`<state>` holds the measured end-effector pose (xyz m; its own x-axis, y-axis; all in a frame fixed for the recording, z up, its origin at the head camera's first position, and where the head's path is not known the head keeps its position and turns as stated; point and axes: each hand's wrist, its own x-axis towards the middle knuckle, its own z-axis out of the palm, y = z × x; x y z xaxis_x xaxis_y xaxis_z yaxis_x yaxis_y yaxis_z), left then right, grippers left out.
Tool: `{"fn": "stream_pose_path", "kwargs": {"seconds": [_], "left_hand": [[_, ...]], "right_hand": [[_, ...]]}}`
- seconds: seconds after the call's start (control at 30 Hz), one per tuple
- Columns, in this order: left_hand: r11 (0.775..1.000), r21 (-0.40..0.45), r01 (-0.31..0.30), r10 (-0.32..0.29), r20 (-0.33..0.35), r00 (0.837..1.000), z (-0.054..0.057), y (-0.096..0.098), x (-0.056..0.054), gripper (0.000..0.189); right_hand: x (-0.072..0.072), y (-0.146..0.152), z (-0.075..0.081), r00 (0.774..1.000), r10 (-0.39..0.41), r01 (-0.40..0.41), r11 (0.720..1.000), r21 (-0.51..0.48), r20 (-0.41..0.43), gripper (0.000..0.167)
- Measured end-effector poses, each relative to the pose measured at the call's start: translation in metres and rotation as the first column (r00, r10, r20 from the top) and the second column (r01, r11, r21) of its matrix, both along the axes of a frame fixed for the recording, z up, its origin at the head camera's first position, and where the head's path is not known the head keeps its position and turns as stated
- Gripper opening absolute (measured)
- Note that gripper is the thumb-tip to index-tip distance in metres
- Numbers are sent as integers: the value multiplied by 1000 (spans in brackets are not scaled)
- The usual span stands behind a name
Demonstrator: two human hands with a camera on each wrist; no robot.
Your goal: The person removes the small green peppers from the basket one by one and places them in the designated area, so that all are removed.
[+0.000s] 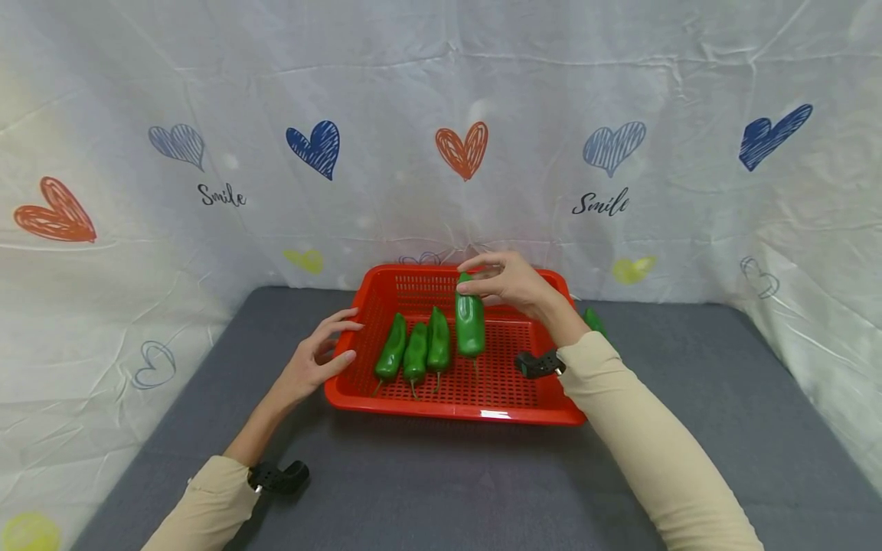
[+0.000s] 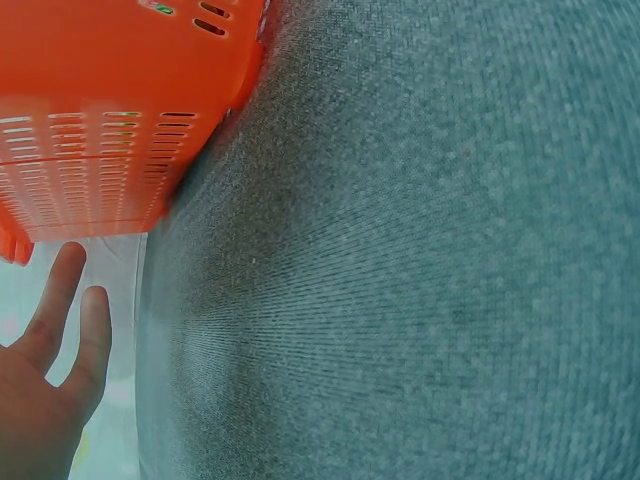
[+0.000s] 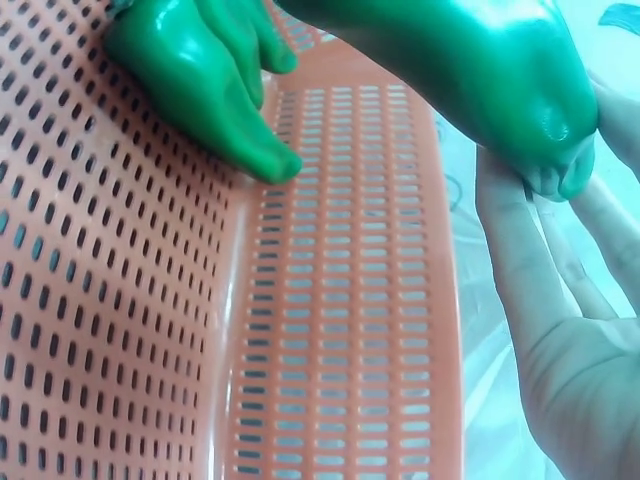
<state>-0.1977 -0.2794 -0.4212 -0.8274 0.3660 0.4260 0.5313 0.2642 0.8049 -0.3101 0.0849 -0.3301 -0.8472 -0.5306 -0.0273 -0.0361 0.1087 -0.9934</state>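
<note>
A red plastic basket (image 1: pixel 455 410) with slotted walls stands on the grey table. Three green peppers (image 1: pixel 416 353) lie side by side in its left half, stems toward the near rim. Above the basket my right hand (image 1: pixel 508 285) pinches another green pepper (image 1: pixel 471 325) by its tip, its stem hanging down. In the right wrist view the fingers hold the blunt end of this pepper (image 3: pixel 500 80). My left hand (image 1: pixel 318 356) is at the basket's left rim, fingers spread and thumb near the edge. The left wrist view shows two straight fingers (image 2: pixel 94 335) beside the basket's outer wall.
Behind my right forearm, another green pepper (image 1: pixel 593 320) lies on the table (image 1: pixel 441 490), partly hidden. A white curtain (image 1: pixel 386 76) printed with hearts and the word Smile hangs behind the table and along its sides.
</note>
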Motion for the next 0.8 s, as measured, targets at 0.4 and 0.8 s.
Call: {"fn": "stream_pose_path", "kwargs": {"seconds": [0.4,0.8], "left_hand": [[1000,-1,-12,12,13,1000,1,1,2,45],[1000,-10,-15,15,32,999,-2,-1,0,45]], "right_hand": [[5,25,7,1000,-28,28,1000,8,3,42],[11,53,21,997,-63,65,997,35,-46,41]]}}
